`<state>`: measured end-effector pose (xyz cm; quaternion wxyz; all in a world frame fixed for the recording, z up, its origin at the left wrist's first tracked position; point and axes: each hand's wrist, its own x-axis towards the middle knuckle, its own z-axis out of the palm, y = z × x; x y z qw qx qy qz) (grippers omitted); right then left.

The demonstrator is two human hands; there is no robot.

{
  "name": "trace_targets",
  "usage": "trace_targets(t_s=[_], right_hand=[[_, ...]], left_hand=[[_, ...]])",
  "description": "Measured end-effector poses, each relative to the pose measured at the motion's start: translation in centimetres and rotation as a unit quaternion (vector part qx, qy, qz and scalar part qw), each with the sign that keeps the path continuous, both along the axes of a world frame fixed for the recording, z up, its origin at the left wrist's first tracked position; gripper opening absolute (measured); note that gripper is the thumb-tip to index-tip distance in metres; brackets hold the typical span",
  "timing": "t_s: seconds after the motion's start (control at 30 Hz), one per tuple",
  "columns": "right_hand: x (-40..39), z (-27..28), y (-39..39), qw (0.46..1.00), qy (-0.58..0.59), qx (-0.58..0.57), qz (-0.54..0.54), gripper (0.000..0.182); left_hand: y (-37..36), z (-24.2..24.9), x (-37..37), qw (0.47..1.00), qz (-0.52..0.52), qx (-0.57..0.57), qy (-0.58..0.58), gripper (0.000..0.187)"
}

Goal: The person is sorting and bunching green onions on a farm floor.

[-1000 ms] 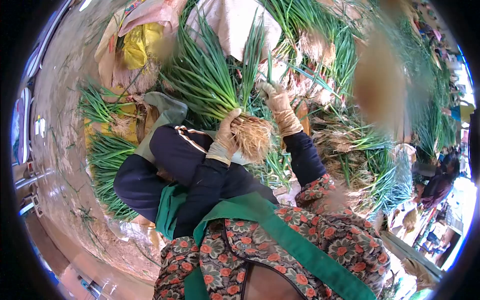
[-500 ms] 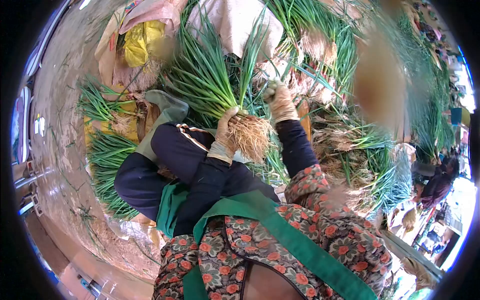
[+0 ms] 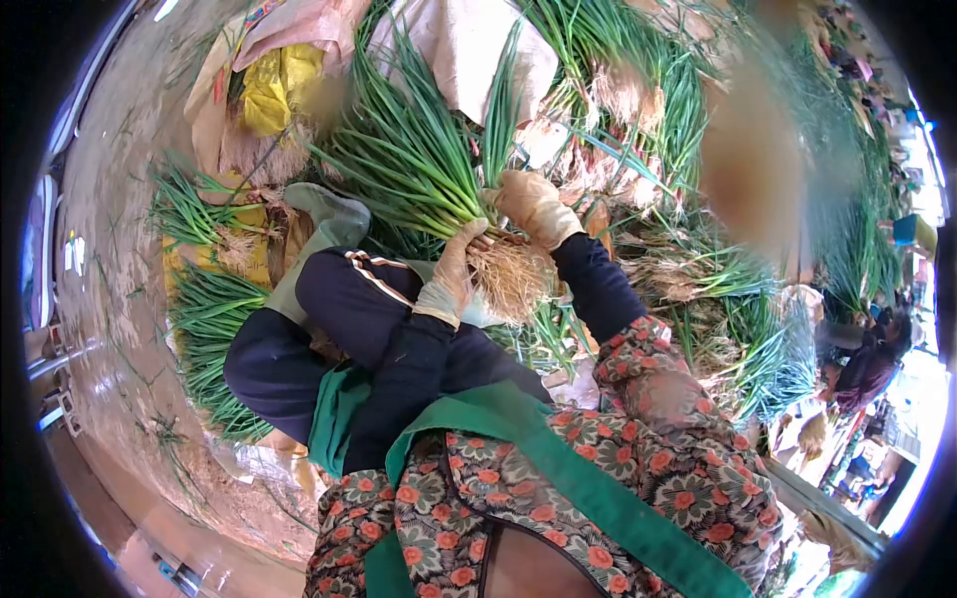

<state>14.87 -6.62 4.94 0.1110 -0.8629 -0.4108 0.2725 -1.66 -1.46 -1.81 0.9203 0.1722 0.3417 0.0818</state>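
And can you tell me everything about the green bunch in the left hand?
The bunch has long, thin green leaves fanning toward the picture's top, paler stalks gathered close, and a shaggy tuft of tan, stringy roots. The gloved left hand holds the stalks close to the roots. Pale cloth lies beyond its leaves. The gloved right hand is at the stalks' other side; I can't tell what it grips.
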Motion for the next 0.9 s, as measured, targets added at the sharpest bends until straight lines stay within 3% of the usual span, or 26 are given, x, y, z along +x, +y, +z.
trace_targets(t_s=[0.1, 0.2, 0.27, 0.33, 0.37, 0.4, 0.43, 0.47, 0.5, 0.57, 0.6, 0.67, 0.7, 0.73, 0.77, 0.8, 0.87, 0.9], right_hand=[[1.4, -3.9, 0.6, 0.999, 0.015, -0.015, 0.028, 0.036], [2.2, -7.2, -0.8, 0.991, 0.056, 0.114, 0.045, 0.033], [1.3, -9.2, -1.6, 0.960, 0.160, 0.220, -0.067, 0.027], [0.6, -12.8, -2.4, 0.946, 0.116, 0.243, -0.183, 0.024], [-0.1, -10.0, -3.0, 0.953, 0.028, 0.192, -0.232, 0.023], [0.7, -11.7, -4.1, 0.937, 0.066, 0.188, -0.286, 0.016], [1.4, -14.8, -6.7, 0.995, -0.053, 0.078, -0.015, 0.012], [2.1, -16.8, -9.2, 0.950, -0.169, -0.039, 0.259, 0.010], [1.8, -15.6, -11.3, 0.908, -0.185, 0.026, 0.374, 0.011], [2.1, -13.6, -12.0, 0.906, -0.095, 0.135, 0.391, 0.014], [2.5, -13.5, -10.4, 0.940, 0.013, 0.179, 0.290, 0.015], [2.0, -11.3, -7.1, 0.939, 0.265, 0.212, 0.062, 0.020], [1.3, -8.9, -5.7, 0.892, 0.388, 0.219, -0.077, 0.025], [0.6, -4.6, -4.1, 0.801, 0.531, 0.171, -0.216, 0.031], [0.1, -4.1, -2.6, 0.809, 0.519, 0.177, -0.212, 0.030], [0.4, -3.9, -1.9, 0.845, 0.490, 0.110, -0.182, 0.029], [-0.2, -4.4, -1.8, 0.818, 0.486, 0.226, -0.208, 0.038], [-0.5, -5.3, -1.8, 0.846, 0.428, 0.239, -0.212, 0.034]], left_hand=[[0.0, 0.7, -0.3, 0.999, 0.004, -0.036, -0.006, 0.022], [0.2, 1.6, 0.1, 0.996, -0.009, -0.076, -0.043, 0.024], [0.2, 1.1, 0.3, 0.995, 0.002, -0.078, -0.055, 0.025], [-0.3, -1.3, 0.3, 0.997, 0.037, -0.049, -0.038, 0.027], [-0.3, -1.0, 0.2, 0.996, 0.039, -0.053, -0.064, 0.027], [-0.3, -0.5, 0.1, 0.994, 0.040, -0.057, -0.089, 0.026], [0.0, 1.6, -0.2, 0.992, 0.045, -0.062, -0.099, 0.026], [0.2, 2.8, -0.4, 0.990, 0.052, -0.067, -0.109, 0.025], [0.2, 2.9, -0.4, 0.989, 0.064, -0.075, -0.110, 0.024], [0.4, 0.1, -0.3, 0.988, 0.057, -0.101, -0.106, 0.025], [0.3, -0.5, 0.0, 0.986, 0.053, -0.116, -0.104, 0.025], [-0.1, -1.0, 0.2, 0.992, 0.040, -0.098, -0.066, 0.022], [-0.2, -0.5, 0.2, 0.994, 0.041, -0.090, -0.048, 0.019], [-0.3, 0.0, 0.1, 0.995, 0.042, -0.081, -0.030, 0.017], [-0.5, 1.3, 0.1, 0.996, 0.053, -0.075, -0.017, 0.016], [-0.6, 2.1, 0.3, 0.995, 0.067, -0.070, -0.004, 0.018], [-0.2, 1.1, 0.3, 0.993, 0.083, -0.085, -0.007, 0.019], [0.0, 1.3, 0.2, 0.990, 0.091, -0.102, -0.016, 0.020]])
